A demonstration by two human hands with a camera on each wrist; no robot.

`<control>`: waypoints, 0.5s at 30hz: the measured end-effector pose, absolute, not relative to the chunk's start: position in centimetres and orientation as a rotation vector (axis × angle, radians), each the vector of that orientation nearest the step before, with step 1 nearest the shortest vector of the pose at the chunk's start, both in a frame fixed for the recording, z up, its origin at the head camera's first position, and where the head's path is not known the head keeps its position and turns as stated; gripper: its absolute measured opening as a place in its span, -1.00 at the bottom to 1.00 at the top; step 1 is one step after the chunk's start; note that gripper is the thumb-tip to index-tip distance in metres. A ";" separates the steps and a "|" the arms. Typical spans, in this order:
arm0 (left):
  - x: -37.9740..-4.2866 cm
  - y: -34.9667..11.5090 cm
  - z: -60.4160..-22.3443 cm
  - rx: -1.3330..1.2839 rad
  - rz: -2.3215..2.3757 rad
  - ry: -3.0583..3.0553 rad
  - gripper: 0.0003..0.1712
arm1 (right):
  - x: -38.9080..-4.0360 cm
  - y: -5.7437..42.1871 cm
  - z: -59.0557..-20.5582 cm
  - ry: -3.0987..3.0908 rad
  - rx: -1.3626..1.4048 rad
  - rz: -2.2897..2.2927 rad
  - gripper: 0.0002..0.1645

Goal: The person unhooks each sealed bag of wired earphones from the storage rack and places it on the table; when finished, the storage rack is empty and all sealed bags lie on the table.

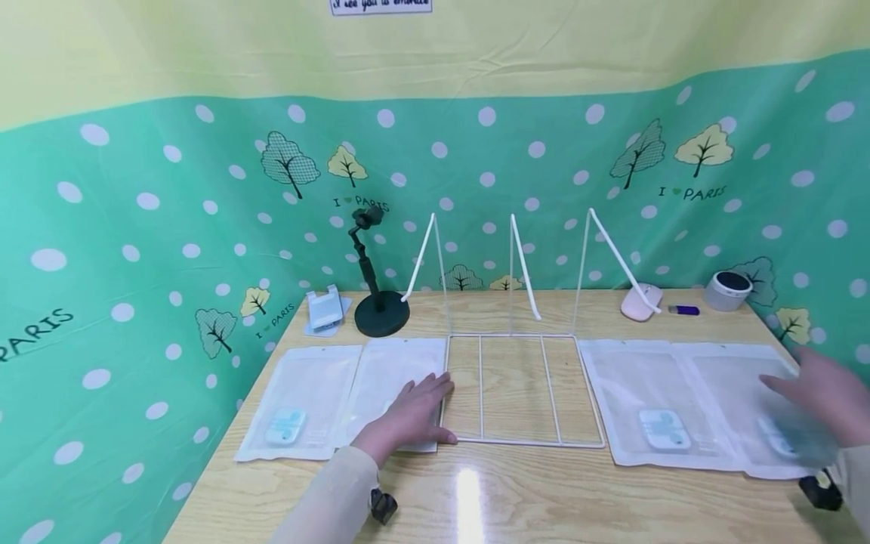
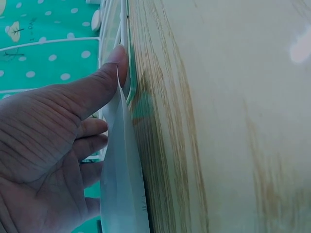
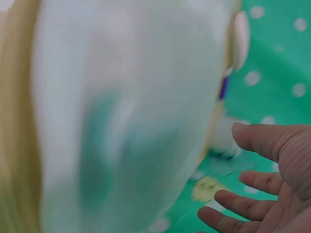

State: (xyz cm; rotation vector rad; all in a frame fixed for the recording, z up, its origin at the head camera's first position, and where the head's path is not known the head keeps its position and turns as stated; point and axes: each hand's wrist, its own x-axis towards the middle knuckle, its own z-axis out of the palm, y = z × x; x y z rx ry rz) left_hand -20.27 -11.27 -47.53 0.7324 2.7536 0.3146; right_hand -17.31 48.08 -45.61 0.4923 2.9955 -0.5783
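My left hand (image 1: 411, 415) lies over a white frosted pouch (image 1: 401, 361) with its fingers extended, beside the left front corner of a white wire rack (image 1: 530, 443). In the left wrist view the thumb (image 2: 116, 56) touches the rack's rod; the pouch's edge (image 2: 124, 160) stands in front of the other fingers. My right hand (image 1: 825, 397), blurred, hovers above the far-right pouch (image 1: 730, 370), fingers spread and holding nothing. The pouch beside it (image 1: 625, 370) shows a white rounded-square piece with blue-green marking. A similar pouch (image 1: 316, 374) lies far left.
Along the back stand a light-blue phone stand (image 1: 325, 308), a black jointed stand (image 1: 381, 313), a pale pink mouse (image 1: 640, 302), a purple USB stick (image 1: 683, 310) and a white round device (image 1: 727, 291). The rack's three slanted prongs rise mid-table. A dotted green curtain (image 1: 224, 166) hangs behind.
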 end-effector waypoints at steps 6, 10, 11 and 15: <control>-20.3 -11.5 -47.6 0.726 0.331 2.758 0.07 | -17.8 44.1 -43.8 3.096 0.316 -0.562 -0.15; -20.4 -11.5 -47.4 0.713 0.389 2.742 0.01 | -17.9 41.4 -42.9 3.116 0.208 -0.611 -0.21; -20.5 -11.5 -47.4 0.712 0.414 2.739 -0.02 | -18.0 40.7 -42.8 3.131 0.178 -0.618 -0.23; -20.7 -12.0 -47.4 0.691 0.546 2.745 -0.11 | -17.9 37.9 -42.4 3.204 0.085 -0.653 -0.30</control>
